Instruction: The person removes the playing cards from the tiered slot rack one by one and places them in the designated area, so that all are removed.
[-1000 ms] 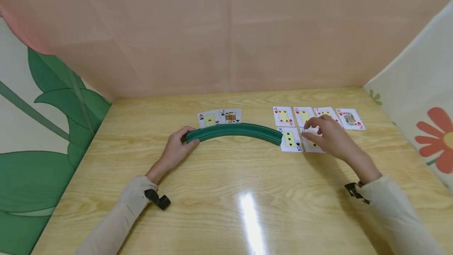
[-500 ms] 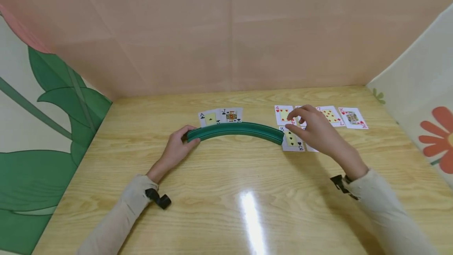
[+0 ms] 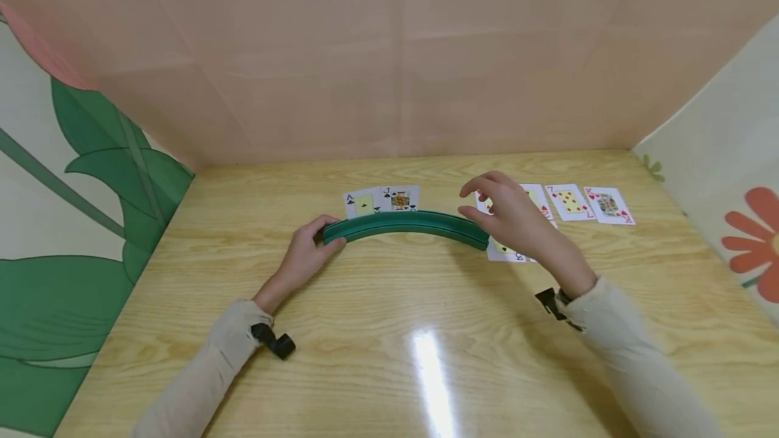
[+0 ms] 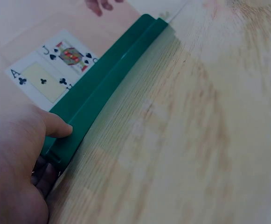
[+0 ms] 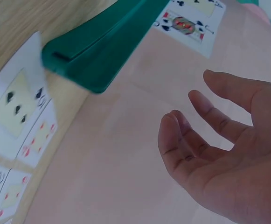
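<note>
A curved green card holder (image 3: 404, 223) stands on the table. At its left end my left hand (image 3: 304, 257) grips it, with the thumb on the near side, as the left wrist view shows. The ace of clubs (image 4: 43, 81) and the jack of spades (image 4: 70, 57) stand side by side in the holder's left half. Over the holder's right end hovers my right hand (image 3: 514, 218), holding nothing; its fingers are loosely bent and apart from the thumb in the right wrist view. Below it lies a three of spades (image 5: 17, 105), partly hidden in the head view.
On the table at right lie a seven of diamonds (image 3: 569, 203), a red king (image 3: 610, 206) and several other cards partly behind my right hand. A pink cloth wall (image 3: 389, 53) closes off the back. Printed cloths (image 3: 751, 174) flank the table.
My right hand has moved left from over the cards on the right to the holder's right end. The left hand keeps its grip, and the holder stays in place.
</note>
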`<state>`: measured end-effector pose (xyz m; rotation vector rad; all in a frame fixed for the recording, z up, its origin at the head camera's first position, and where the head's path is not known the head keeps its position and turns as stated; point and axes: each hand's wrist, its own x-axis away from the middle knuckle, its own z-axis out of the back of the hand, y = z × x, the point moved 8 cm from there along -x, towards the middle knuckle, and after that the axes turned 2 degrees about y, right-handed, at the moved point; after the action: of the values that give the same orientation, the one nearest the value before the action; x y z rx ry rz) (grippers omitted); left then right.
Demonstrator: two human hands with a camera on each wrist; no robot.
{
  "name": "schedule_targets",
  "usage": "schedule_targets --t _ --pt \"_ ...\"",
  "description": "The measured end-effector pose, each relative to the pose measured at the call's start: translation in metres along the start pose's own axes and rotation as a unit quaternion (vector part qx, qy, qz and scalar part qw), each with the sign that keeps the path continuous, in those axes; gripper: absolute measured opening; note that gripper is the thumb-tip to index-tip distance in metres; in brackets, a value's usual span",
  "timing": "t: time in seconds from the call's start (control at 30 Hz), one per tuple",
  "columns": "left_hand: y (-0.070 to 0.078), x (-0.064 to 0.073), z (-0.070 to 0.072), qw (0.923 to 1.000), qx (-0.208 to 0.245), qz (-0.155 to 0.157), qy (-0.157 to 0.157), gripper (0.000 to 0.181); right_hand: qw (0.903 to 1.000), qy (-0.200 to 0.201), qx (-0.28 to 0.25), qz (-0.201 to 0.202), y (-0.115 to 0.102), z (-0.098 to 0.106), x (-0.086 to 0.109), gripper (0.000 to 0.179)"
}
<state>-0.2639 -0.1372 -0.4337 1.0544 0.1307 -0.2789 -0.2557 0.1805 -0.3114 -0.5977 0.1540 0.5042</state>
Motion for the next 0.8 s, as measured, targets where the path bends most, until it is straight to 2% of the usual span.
schedule_targets --t 0.13,0.37,0.6,0.8 --pt "0.001 0.0 0.0 1.0 -0.002 -0.001 -0.001 0.024 0.9998 -0.016 -0.007 0.001 -0.008 -0.004 -0.007 0.023" --pt "0.004 0.001 0.001 1.0 -0.002 -0.001 0.001 0.024 0.9995 -0.019 -0.019 0.018 -0.024 -0.008 -0.02 0.025" --pt "0.007 0.001 0.0 1.0 0.001 -0.002 -0.002 0.025 0.9968 -0.065 -0.04 0.024 -0.03 -0.038 -0.02 0.029" --pt "0.006 0.001 0.001 1.0 0.001 0.002 -0.006 0.023 0.9957 -0.082 -0.026 0.035 -0.031 -0.061 -0.019 0.029"
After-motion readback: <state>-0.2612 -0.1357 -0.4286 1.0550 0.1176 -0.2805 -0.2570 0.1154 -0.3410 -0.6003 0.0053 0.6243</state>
